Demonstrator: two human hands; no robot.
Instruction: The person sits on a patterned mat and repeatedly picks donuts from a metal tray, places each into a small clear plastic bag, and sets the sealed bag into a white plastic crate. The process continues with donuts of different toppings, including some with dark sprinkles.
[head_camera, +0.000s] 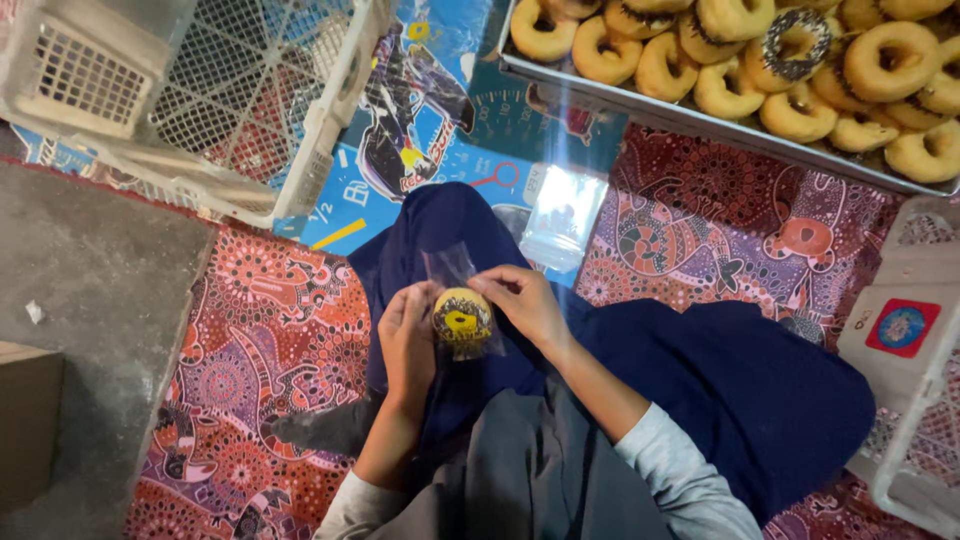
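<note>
I hold a yellow-glazed doughnut with dark sprinkles, sitting in a small clear plastic bag (462, 318), over my lap. My left hand (408, 345) grips the bag and doughnut from the left side. My right hand (528, 303) pinches the bag's upper right edge. The bag's open top sticks up above the doughnut. A stack of clear empty bags (563, 215) lies on the mat just beyond my knees.
A metal tray (640, 108) full of glazed doughnuts sits at the upper right. A white plastic crate (320, 130) stands at the upper left, another white crate (915, 330) at the right. A patterned mat covers the floor; bare concrete (90, 290) lies at the left.
</note>
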